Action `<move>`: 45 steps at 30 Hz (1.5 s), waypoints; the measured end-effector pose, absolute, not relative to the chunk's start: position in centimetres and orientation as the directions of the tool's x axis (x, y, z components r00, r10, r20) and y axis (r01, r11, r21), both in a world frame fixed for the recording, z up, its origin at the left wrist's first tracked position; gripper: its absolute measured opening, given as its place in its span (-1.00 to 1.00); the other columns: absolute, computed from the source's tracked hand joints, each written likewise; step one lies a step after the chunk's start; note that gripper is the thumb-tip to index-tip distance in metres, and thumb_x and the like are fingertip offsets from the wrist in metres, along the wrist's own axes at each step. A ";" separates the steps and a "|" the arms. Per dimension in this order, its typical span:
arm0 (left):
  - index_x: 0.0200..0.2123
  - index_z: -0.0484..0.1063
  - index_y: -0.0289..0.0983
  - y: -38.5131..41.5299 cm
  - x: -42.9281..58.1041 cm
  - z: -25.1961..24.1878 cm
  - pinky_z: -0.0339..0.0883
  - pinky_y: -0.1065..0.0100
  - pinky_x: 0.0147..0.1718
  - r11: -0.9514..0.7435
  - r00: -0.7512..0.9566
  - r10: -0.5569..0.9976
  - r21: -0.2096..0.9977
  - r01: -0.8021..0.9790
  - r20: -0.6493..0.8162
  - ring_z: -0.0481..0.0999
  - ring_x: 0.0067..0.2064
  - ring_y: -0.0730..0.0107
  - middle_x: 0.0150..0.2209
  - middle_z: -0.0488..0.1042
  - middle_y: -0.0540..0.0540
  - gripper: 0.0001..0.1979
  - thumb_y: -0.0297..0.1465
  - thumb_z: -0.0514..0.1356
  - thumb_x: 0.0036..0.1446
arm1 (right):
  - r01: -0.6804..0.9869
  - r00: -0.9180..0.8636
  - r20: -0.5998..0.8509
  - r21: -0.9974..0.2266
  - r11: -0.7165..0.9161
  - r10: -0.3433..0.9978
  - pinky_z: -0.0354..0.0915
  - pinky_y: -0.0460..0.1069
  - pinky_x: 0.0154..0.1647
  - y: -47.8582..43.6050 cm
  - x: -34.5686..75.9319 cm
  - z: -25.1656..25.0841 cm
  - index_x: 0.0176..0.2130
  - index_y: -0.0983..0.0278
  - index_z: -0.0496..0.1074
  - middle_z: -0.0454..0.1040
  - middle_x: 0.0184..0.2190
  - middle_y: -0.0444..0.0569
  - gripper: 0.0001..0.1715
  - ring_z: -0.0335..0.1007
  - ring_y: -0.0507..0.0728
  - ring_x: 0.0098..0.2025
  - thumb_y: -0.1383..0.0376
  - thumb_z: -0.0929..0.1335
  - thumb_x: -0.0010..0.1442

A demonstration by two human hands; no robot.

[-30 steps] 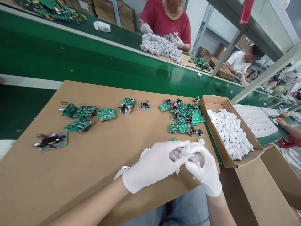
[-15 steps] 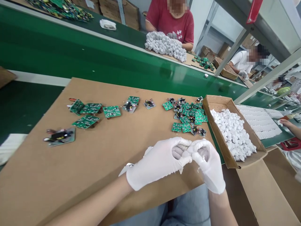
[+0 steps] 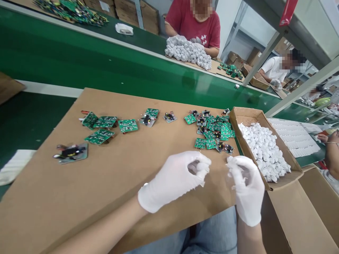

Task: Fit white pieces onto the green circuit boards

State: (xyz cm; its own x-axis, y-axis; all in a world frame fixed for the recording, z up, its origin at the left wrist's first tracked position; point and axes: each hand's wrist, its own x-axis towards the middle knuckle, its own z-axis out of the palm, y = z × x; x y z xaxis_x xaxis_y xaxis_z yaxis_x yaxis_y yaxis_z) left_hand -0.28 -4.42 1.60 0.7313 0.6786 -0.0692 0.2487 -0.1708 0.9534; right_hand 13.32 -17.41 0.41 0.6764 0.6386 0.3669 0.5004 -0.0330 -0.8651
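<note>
Both my hands wear white gloves and hover over the near edge of a brown cardboard sheet (image 3: 111, 183). My left hand (image 3: 176, 180) is curled, its fingers closed round a small white piece I cannot make out. My right hand (image 3: 246, 187) has come apart from it, fingers curled in; whether anything lies in them is hidden. A cluster of small green circuit boards (image 3: 212, 132) lies just beyond my hands. To the right stands a cardboard box (image 3: 246, 114) full of small white plastic housings (image 3: 262, 150).
More green boards (image 3: 103, 127) lie scattered at the sheet's left, with a grey one (image 3: 71, 152) nearest. A green conveyor belt (image 3: 106, 67) runs behind. Across it a person in red works at a pile of white parts (image 3: 186, 52). Other workers sit at the right.
My two hands, pressed together a moment ago, have drawn apart: the right moved right, the left stayed curled. The view shifted slightly.
</note>
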 end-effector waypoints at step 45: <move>-0.35 0.44 -0.22 0.3 -2.6 1.2 0.20 0.25 -0.38 -0.573 0.628 0.778 0.421 0.703 0.012 0.50 -0.34 0.15 -0.31 0.49 -0.13 -0.78 -0.39 0.01 0.20 | 0.819 0.391 0.412 -0.563 -0.108 0.823 0.49 0.05 -0.07 -17.7 17.2 -2.0 -0.06 0.28 0.51 0.61 -0.18 0.06 -0.75 0.56 0.15 -0.15 0.31 0.32 0.28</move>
State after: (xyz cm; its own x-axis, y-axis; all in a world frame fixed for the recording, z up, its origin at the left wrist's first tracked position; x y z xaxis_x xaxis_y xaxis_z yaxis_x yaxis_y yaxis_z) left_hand -2.64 0.34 1.16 0.6276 0.7784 0.0124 0.7028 -0.5734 0.4209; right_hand 17.23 -17.73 -2.02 0.3914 0.8228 0.4121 0.8192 -0.1075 -0.5634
